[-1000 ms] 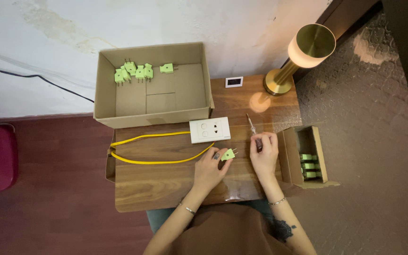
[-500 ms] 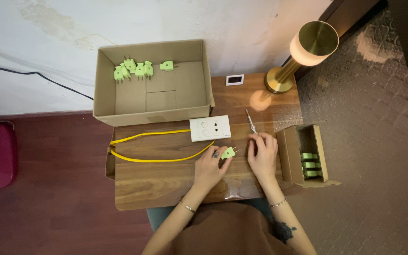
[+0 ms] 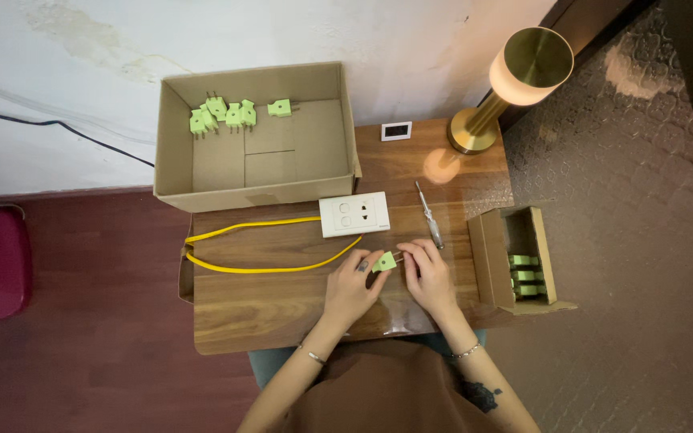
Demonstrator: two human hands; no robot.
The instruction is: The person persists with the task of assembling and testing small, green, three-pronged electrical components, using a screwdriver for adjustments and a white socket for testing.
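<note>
Green plug [image 3: 385, 261] pinched between both hands over the wooden table [image 3: 282, 309], just below the white socket [image 3: 354, 214]. We judge assembly in hand; the next move calls for the screwdriver [image 3: 429, 213] lying near the right hand [image 3: 429, 273]. Left hand [image 3: 352, 282] grips the body, right fingertips at its prongs; forearms converge.

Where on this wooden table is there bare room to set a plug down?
Free: the table's front-left, between yellow cable and near edge; also between wall socket and lamp base. Crowded: around both hands, green plug and screwdriver.
</note>
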